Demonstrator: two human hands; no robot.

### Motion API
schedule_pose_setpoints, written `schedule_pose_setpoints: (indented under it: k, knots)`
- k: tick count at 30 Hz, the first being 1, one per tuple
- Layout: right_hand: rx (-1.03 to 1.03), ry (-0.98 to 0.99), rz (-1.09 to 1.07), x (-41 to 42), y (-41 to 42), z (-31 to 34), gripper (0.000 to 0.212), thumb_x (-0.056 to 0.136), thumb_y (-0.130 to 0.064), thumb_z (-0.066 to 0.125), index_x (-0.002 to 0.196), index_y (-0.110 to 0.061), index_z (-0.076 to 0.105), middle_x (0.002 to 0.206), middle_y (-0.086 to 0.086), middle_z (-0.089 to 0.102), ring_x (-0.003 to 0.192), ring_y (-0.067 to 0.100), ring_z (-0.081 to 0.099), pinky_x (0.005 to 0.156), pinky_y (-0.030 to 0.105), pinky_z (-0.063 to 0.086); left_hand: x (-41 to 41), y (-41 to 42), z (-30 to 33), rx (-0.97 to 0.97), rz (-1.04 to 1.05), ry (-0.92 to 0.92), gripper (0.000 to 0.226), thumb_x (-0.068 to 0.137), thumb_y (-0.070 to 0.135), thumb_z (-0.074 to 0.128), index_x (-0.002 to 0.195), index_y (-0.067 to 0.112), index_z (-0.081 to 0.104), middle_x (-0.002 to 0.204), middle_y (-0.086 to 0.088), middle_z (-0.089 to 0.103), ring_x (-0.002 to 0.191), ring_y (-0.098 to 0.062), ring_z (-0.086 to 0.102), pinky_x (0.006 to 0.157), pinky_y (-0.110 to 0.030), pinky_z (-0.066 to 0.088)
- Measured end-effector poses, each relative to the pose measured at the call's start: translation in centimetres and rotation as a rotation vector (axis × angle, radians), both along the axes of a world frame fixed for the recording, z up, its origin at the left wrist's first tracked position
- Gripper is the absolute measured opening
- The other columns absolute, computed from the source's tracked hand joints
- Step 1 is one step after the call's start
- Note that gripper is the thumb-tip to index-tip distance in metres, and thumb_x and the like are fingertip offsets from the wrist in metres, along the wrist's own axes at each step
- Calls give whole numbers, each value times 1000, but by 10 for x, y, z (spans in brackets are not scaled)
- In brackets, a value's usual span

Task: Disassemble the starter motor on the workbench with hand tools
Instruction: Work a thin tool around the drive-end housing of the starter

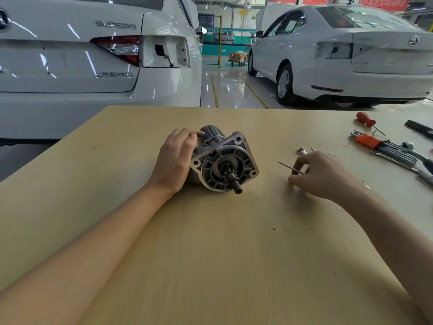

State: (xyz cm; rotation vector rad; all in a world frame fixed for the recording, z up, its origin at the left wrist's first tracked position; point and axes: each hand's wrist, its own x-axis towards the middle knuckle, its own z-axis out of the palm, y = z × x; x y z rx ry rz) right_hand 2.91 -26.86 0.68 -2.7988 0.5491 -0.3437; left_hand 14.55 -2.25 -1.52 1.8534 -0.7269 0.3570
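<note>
The starter motor [223, 160] lies on its side in the middle of the wooden workbench [210, 254], its flanged nose and pinion shaft pointing toward me. My left hand [175, 160] rests over the motor's left side, fingers curled round the dark body behind the flange. Right of the motor, my right hand [321, 174] pinches a long thin bolt [290, 168] just above the bench top, its tip pointing left.
A wrench end [301, 151] and small loose parts lie just beyond my right hand. At the far right lie a red-handled screwdriver [366, 120], an orange hex key set [384, 146] and more wrenches. Two white cars stand behind the bench.
</note>
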Motion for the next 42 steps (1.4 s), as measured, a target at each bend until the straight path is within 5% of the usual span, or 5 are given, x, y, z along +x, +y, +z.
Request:
schedule_pose_setpoints:
  k: [7, 12, 16, 30, 42]
  knots:
    - [17, -51, 28, -1, 0, 0, 11, 80, -15, 63, 88, -17, 71, 75, 5, 62, 70, 23, 58, 66, 36, 51, -9, 4, 5, 256, -64, -193, 62, 79, 57, 47, 124, 16, 58, 111, 4, 60, 104, -15, 55, 95, -44, 43]
    - [741, -167, 226, 0, 27, 4, 24, 71, -40, 78, 90, -27, 72, 42, -13, 41, 37, 5, 34, 37, 17, 26, -8, 6, 8, 330, -73, -172, 78, 71, 69, 51, 132, 20, 54, 121, 4, 61, 109, -16, 54, 100, -45, 40]
    - [558, -69, 403, 5, 51, -11, 29, 69, -46, 79, 93, -32, 72, 43, -15, 41, 41, 2, 35, 41, 11, 24, -11, 5, 9, 327, -61, -147, 78, 70, 70, 51, 130, 20, 55, 121, 4, 62, 110, -18, 56, 101, -49, 40]
    - [645, -567, 380, 11, 61, 0, 56, 60, -59, 76, 75, -7, 62, 58, 5, 49, 51, 7, 36, 47, 22, 27, -26, -2, 15, -255, -312, 217, 24, 90, 28, 60, 109, 15, 68, 99, -2, 73, 94, -17, 69, 73, -22, 54]
    - [575, -727, 547, -1, 58, 44, 20, 86, -28, 67, 86, -12, 56, 71, -3, 57, 66, 10, 57, 58, 28, 50, -38, -26, 11, -638, -728, 718, 65, 76, -2, 60, 136, -6, 38, 136, -28, 49, 124, -40, 51, 99, -46, 48]
